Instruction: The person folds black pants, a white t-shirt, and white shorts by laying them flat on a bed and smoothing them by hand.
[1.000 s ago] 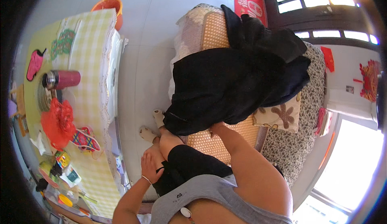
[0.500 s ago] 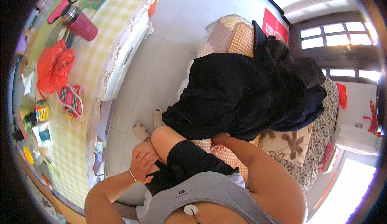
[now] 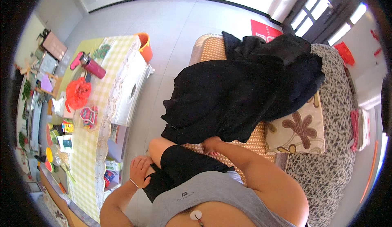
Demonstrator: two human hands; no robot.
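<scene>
On my bare left knee, my left hand (image 3: 140, 172) lies with its fingers stretched out, holding nothing, and a thin bracelet circles the wrist. To my right, my right hand (image 3: 210, 146) rests on the woven seat mat (image 3: 255, 143) at the near edge of a black cloth garment (image 3: 222, 92). Its partly visible fingers point down onto the mat and seem to grip nothing; the cloth lies against the back of the hand. The garment is spread in loose folds over the sofa. Beside it sits a beige cushion (image 3: 298, 131) with brown flowers.
On my left, a table with a checked cloth (image 3: 87, 157) carries a maroon flask (image 3: 93, 67), a red plastic bag (image 3: 78, 93), a patterned pouch (image 3: 88, 116) and several small packages. An orange bucket (image 3: 144, 48) stands beyond it. A patterned sofa cover (image 3: 330, 178) is at right.
The view has tilted up and shifted left, showing more far floor and wall. Both hands stay in place, and the garment lies much as before.
</scene>
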